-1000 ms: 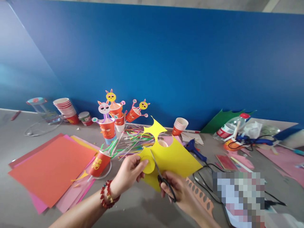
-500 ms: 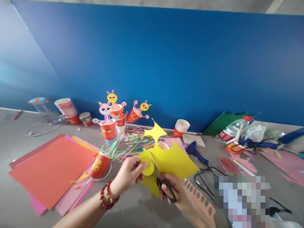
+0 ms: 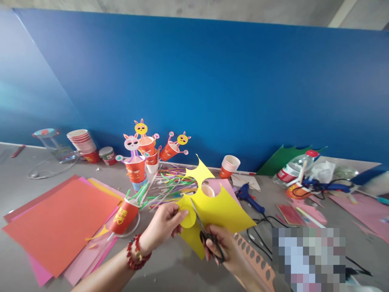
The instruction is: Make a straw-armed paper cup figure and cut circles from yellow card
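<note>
Between thumb and fingers, my left hand pinches a yellow paper circle. My right hand is closed around the black handles of a pair of scissors. The blades point up and away, along the circle's right edge. Behind and below them spreads a yellow paper sheet with round bites cut out of its upper left side. I cannot tell whether the circle is still joined to the sheet. A paper cup shows partly through one cut-out.
Orange and pink paper sheets lie left, beside a red cup with green strips. Decorated cups with animal heads stand behind. A blue glue gun with black cable, a bottle and an orange strip with holes lie right.
The whole scene has shifted slightly down and left in view. Both hands keep their grip on the circle and the scissors, with hardly any movement between them.
</note>
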{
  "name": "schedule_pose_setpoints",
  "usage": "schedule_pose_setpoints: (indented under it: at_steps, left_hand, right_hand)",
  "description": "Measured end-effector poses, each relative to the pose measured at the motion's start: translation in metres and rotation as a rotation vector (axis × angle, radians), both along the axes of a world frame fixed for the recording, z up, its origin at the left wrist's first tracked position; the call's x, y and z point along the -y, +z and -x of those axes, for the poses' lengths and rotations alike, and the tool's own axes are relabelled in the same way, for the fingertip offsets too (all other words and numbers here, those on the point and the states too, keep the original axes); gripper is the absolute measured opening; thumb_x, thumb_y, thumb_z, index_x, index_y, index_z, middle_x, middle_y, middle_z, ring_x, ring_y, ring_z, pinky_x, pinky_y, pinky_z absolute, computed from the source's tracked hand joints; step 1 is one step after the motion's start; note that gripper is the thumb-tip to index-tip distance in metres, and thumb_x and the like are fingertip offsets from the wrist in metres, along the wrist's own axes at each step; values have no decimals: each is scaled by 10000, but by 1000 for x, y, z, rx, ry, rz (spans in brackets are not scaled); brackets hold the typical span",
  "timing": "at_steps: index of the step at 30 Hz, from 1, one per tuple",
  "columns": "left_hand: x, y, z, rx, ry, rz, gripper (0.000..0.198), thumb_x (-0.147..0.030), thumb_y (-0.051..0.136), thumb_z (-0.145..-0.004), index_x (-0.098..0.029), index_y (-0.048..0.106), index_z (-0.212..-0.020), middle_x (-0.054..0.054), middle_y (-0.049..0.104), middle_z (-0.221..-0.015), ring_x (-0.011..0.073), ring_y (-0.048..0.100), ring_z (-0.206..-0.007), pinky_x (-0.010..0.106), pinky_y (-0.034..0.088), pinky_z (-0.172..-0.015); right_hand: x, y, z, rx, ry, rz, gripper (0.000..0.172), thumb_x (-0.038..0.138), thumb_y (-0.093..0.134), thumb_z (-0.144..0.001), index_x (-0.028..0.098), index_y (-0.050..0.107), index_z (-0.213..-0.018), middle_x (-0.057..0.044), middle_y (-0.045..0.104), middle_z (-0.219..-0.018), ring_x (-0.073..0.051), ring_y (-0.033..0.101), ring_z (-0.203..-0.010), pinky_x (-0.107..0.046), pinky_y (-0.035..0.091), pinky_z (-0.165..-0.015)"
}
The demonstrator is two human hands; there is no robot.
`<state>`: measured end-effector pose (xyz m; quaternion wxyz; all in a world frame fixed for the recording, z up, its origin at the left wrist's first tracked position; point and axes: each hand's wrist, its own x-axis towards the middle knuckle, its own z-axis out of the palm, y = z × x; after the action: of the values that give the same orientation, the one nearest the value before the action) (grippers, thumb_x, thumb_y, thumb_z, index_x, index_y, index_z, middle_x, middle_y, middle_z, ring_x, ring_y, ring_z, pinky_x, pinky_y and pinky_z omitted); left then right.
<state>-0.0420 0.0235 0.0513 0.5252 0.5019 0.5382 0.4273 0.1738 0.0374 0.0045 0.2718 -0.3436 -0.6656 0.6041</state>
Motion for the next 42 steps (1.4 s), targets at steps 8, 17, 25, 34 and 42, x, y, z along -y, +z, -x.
schedule_pose_setpoints:
  at_steps: [8, 17, 25, 34, 42]
  left_hand:
    - [0, 0, 3, -43, -9, 8, 399, -521, 610, -814, -183, 489, -641, -35, 553, -449, 60, 419, -339, 166, 282, -368]
    - [0, -8, 1, 53, 17, -3, 420, -549, 620, -820, -167, 515, -677, -44, 527, -468, 60, 426, -367, 164, 296, -378]
    - [4, -23, -15, 187, 128, -136, 374, -527, 620, -851, -168, 528, -802, -45, 531, -643, 56, 457, -461, 166, 368, -426]
    - [5, -20, -10, 63, 59, -68, 395, -543, 597, -837, -190, 470, -715, -50, 527, -511, 73, 465, -394, 162, 340, -375]
    - [6, -6, -11, 38, 23, -37, 352, -487, 644, -795, -183, 490, -709, -63, 504, -495, 60, 436, -371, 155, 307, -360]
  right_hand:
    - [0, 2, -1, -3, 4, -23, 604, 774, 504, -810, 192, 480, -650, 11, 542, -512, -72, 388, -387, -188, 247, -378]
    - [4, 4, 3, -14, -26, 42, 604, 777, 526, -795, 189, 482, -663, 30, 523, -502, -67, 375, -396, -192, 258, -400]
    - [8, -6, 10, -32, -60, 46, 632, 817, 513, -763, 195, 470, -664, 38, 504, -480, -55, 351, -353, -182, 258, -362]
    - [7, 6, 11, -21, -51, -7, 623, 809, 539, -750, 199, 478, -638, 22, 522, -514, -103, 475, -452, -213, 370, -451]
    - [4, 9, 6, 17, -49, -28, 612, 801, 547, -752, 200, 470, -669, 8, 548, -551, -121, 504, -497, -224, 363, -480]
